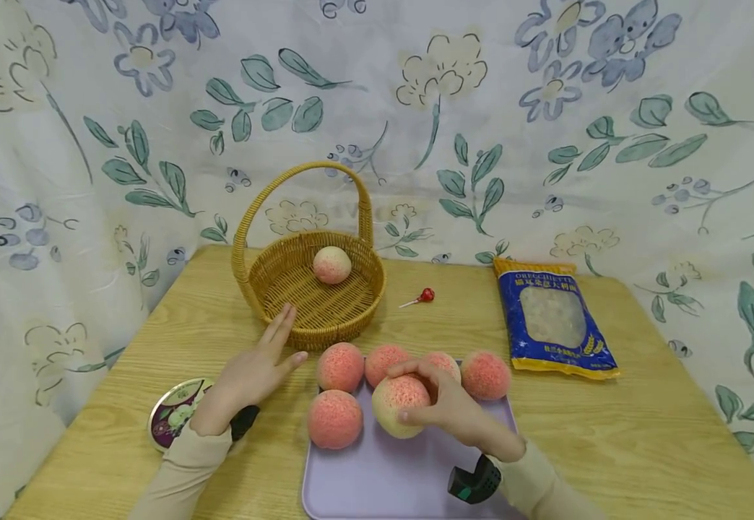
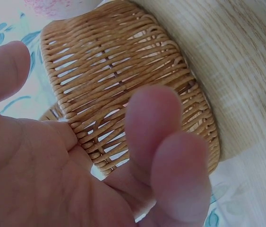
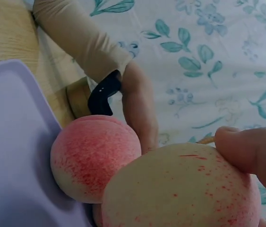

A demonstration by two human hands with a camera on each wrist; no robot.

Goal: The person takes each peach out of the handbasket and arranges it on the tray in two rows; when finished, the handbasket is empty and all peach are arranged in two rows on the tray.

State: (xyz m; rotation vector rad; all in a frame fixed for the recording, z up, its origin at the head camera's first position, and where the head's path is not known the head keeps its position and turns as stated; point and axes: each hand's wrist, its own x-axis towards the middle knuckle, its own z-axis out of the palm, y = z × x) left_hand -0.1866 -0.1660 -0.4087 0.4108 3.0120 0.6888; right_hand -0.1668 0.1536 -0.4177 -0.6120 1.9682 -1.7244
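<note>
My right hand [image 1: 445, 404] grips a pale peach with pink speckles [image 1: 401, 406], thumb on its near side, over the lilac tray [image 1: 409, 484]. In the right wrist view, the same peach [image 3: 180, 189] fills the lower part, with a redder peach [image 3: 95, 158] behind it. My left hand [image 1: 256, 372] reaches to the front rim of the wicker basket [image 1: 325, 336], fingers fairly straight. In the left wrist view, this hand [image 2: 43, 175] lies against the woven basket wall [image 2: 109, 71]; whether every finger touches it, I cannot tell. One peach [image 1: 332, 265] lies inside the basket.
Several peaches, including a left one [image 1: 335, 419] and a right one [image 1: 485, 375], sit along the tray's back and left. A red lollipop [image 1: 425, 295] and a blue pasta bag [image 1: 552, 318] lie behind. A round tin [image 1: 178, 412] is left, partly behind my arm.
</note>
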